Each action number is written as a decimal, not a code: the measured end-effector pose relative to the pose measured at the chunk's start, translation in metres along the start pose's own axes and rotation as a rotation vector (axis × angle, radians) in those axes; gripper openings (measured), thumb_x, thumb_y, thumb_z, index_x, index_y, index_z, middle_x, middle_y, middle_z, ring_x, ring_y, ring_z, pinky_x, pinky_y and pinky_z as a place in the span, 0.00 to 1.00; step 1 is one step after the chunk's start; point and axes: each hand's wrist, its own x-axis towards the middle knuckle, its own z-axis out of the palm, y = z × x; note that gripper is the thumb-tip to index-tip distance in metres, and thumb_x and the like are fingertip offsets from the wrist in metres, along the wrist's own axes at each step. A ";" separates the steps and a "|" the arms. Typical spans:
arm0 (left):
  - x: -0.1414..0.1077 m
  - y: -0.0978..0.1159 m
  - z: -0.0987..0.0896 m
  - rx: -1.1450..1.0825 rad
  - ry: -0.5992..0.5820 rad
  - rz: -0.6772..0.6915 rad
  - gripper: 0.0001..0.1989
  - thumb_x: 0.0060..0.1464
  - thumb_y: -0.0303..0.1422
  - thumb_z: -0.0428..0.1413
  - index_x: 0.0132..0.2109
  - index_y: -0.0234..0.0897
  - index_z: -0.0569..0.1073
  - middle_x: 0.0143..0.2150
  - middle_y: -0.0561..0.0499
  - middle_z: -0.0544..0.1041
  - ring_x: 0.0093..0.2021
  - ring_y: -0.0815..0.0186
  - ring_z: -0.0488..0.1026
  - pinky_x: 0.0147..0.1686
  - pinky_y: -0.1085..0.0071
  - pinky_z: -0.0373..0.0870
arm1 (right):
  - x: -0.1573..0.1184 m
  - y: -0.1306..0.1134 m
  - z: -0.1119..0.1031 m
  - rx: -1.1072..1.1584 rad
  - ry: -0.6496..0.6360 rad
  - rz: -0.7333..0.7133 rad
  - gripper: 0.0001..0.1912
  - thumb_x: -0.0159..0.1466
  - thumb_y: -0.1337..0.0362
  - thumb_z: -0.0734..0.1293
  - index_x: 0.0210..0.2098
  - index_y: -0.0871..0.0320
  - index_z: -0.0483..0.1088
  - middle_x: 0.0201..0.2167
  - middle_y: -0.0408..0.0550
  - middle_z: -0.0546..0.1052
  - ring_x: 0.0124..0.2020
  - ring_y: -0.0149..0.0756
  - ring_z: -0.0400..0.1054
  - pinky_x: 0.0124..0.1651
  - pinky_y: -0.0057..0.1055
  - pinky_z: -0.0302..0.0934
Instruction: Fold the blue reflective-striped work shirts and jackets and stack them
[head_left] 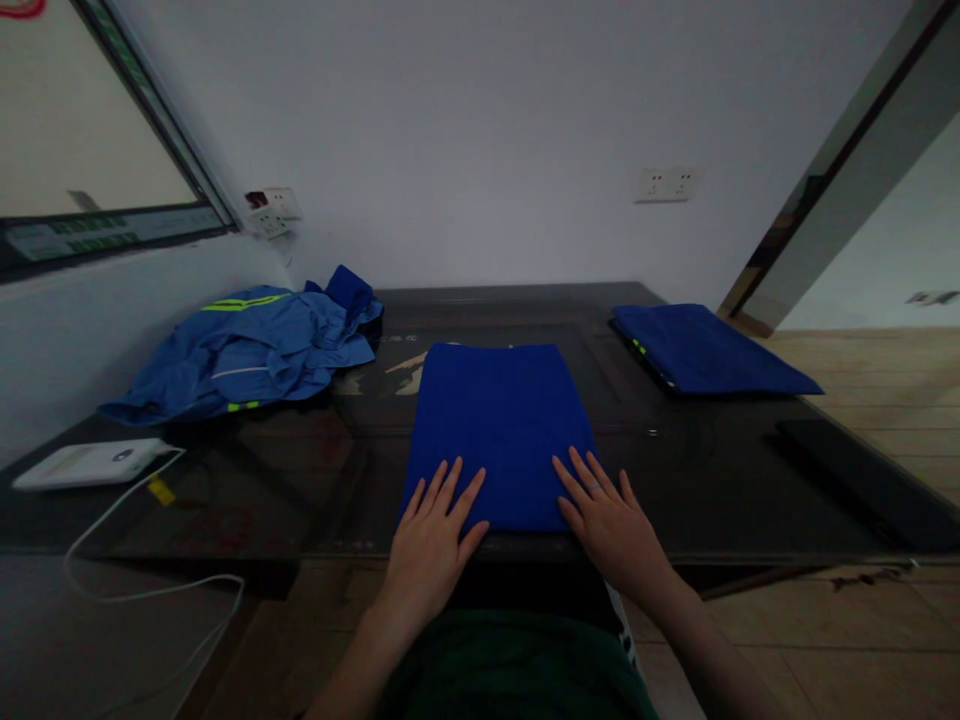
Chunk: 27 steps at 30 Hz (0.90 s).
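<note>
Under the left hand (429, 545) and the right hand (609, 525), the folded cloth (499, 430) is plain royal blue. Ahead and left of the left hand, the crumpled garment (270, 335) is paler blue with neon yellow-green stripes and a whitish line; left of that hand, the device (82, 465) and cable (105, 600) are white, the small tag (160, 490) yellow. Ahead and right of the right hand, the folded bundle (712, 350) is deep blue, yellow-green flecks along one edge; the flat object (862, 480) right of that hand is black. Around both hands the table (720, 470) is blackish.
</note>
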 end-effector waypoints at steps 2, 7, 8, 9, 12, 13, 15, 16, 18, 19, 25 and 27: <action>-0.008 -0.006 0.003 0.021 0.015 -0.027 0.29 0.64 0.45 0.45 0.69 0.47 0.52 0.71 0.48 0.51 0.69 0.55 0.50 0.64 0.51 0.55 | -0.004 0.009 -0.001 -0.015 -0.006 -0.008 0.27 0.70 0.58 0.48 0.68 0.50 0.51 0.69 0.49 0.49 0.69 0.50 0.42 0.62 0.67 0.40; -0.029 -0.022 0.008 0.043 0.029 -0.078 0.30 0.64 0.45 0.43 0.69 0.42 0.52 0.70 0.43 0.53 0.69 0.54 0.52 0.64 0.46 0.50 | -0.009 0.016 0.002 -0.027 -0.021 -0.019 0.27 0.70 0.59 0.47 0.67 0.49 0.53 0.69 0.48 0.50 0.69 0.50 0.43 0.61 0.70 0.40; -0.029 -0.023 0.007 0.039 0.022 -0.073 0.30 0.64 0.46 0.43 0.69 0.42 0.53 0.69 0.43 0.55 0.68 0.53 0.53 0.64 0.44 0.48 | -0.008 0.017 0.003 -0.023 -0.016 -0.009 0.27 0.70 0.59 0.48 0.67 0.49 0.54 0.69 0.48 0.51 0.69 0.50 0.43 0.61 0.70 0.39; -0.027 -0.024 0.004 0.036 0.021 -0.077 0.29 0.64 0.47 0.43 0.68 0.43 0.56 0.69 0.43 0.57 0.68 0.52 0.54 0.64 0.42 0.45 | -0.006 0.017 0.003 -0.017 -0.005 0.007 0.27 0.70 0.60 0.48 0.67 0.50 0.54 0.68 0.48 0.53 0.69 0.50 0.44 0.61 0.70 0.39; -0.001 -0.021 -0.014 0.042 0.066 -0.118 0.26 0.63 0.47 0.44 0.63 0.43 0.65 0.67 0.42 0.60 0.68 0.47 0.52 0.63 0.36 0.37 | 0.010 0.015 -0.008 0.029 0.087 0.073 0.27 0.69 0.60 0.50 0.67 0.54 0.55 0.67 0.52 0.57 0.69 0.50 0.46 0.62 0.66 0.42; 0.013 -0.019 -0.022 0.040 0.087 -0.117 0.25 0.64 0.46 0.43 0.62 0.43 0.67 0.67 0.42 0.60 0.68 0.46 0.51 0.63 0.35 0.37 | 0.019 0.012 -0.015 0.051 0.122 0.085 0.28 0.69 0.60 0.51 0.67 0.55 0.54 0.67 0.53 0.56 0.69 0.49 0.46 0.63 0.63 0.43; 0.047 -0.013 -0.035 0.016 0.103 -0.061 0.23 0.65 0.43 0.42 0.62 0.43 0.67 0.68 0.45 0.58 0.70 0.50 0.48 0.64 0.39 0.38 | 0.042 0.004 -0.028 0.098 0.158 0.065 0.28 0.69 0.59 0.51 0.68 0.56 0.52 0.68 0.53 0.55 0.69 0.48 0.44 0.64 0.58 0.45; 0.065 -0.011 -0.038 -0.001 0.091 -0.013 0.23 0.66 0.41 0.42 0.63 0.44 0.66 0.69 0.47 0.57 0.70 0.52 0.47 0.65 0.43 0.39 | 0.055 0.000 -0.033 0.118 0.148 0.039 0.29 0.69 0.57 0.52 0.68 0.55 0.52 0.68 0.53 0.53 0.70 0.48 0.43 0.65 0.57 0.46; 0.096 -0.012 -0.034 -0.023 0.038 0.043 0.23 0.66 0.40 0.42 0.65 0.45 0.63 0.70 0.49 0.54 0.71 0.55 0.44 0.66 0.47 0.41 | 0.080 -0.006 -0.036 0.134 0.068 0.008 0.29 0.70 0.54 0.52 0.68 0.52 0.51 0.70 0.52 0.49 0.70 0.50 0.40 0.64 0.58 0.47; 0.108 -0.016 -0.028 -0.030 -0.003 0.045 0.23 0.66 0.40 0.43 0.65 0.46 0.62 0.70 0.49 0.53 0.71 0.55 0.44 0.66 0.48 0.41 | 0.090 -0.006 -0.034 0.127 0.010 0.008 0.29 0.70 0.52 0.53 0.68 0.50 0.51 0.70 0.51 0.47 0.70 0.52 0.38 0.63 0.59 0.47; 0.119 -0.049 0.015 -0.088 -0.126 -0.107 0.27 0.65 0.47 0.41 0.69 0.52 0.53 0.72 0.49 0.47 0.71 0.53 0.42 0.67 0.52 0.44 | 0.112 0.015 -0.001 0.083 -0.108 -0.023 0.31 0.69 0.45 0.50 0.69 0.43 0.46 0.71 0.46 0.45 0.71 0.49 0.34 0.65 0.63 0.36; 0.113 -0.053 0.019 -0.087 -0.106 -0.127 0.28 0.65 0.48 0.40 0.69 0.52 0.53 0.72 0.49 0.46 0.71 0.52 0.41 0.67 0.53 0.43 | 0.109 0.020 0.004 0.091 -0.084 -0.026 0.31 0.69 0.44 0.50 0.69 0.44 0.47 0.71 0.46 0.46 0.71 0.48 0.34 0.65 0.61 0.36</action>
